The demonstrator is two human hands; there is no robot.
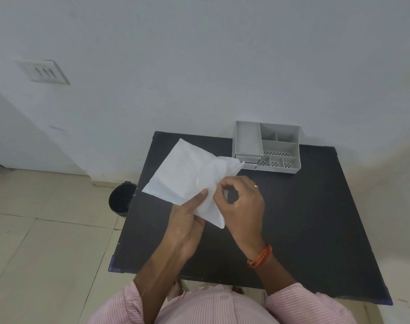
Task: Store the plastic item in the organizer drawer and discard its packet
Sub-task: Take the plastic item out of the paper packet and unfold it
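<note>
I hold a white, crumpled packet [187, 176] in the air above the black table [304, 218]. My left hand [187, 220] grips its lower part from underneath, thumb pressed on top. My right hand [241, 199] pinches the packet's right edge between thumb and fingers. Whatever is inside the packet is hidden. The grey organizer [267, 147] stands at the table's far edge against the wall, with open compartments on top and small drawers at its front left, partly covered by the packet's corner.
A black bin [121, 198] stands on the tiled floor just left of the table. The white wall runs close behind the organizer. An orange band sits on my right wrist.
</note>
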